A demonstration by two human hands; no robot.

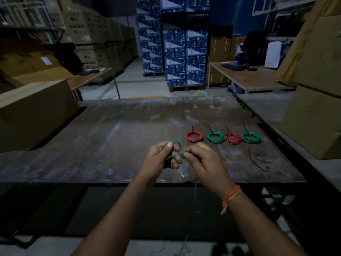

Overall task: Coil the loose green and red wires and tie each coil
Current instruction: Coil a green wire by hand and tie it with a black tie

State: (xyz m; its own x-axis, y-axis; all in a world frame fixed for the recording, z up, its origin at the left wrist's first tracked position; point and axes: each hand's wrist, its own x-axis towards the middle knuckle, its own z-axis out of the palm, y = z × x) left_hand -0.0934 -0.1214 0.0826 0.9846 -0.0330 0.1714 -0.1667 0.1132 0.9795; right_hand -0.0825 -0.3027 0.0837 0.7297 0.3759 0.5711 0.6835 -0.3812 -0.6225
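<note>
The left hand pinches the first loop of the green wire above the table; the right hand pinches the feed (tail hanging floorward). Tail snagging could collapse the loop.

The 1 head-worn camera looks forward and down, close over the worktable toward stacked warehouse boxes.

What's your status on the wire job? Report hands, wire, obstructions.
Both hands gripping: left hand, right hand pinch green wire, first loop forming. Four tied coils on table. Nothing obstructing.
</note>
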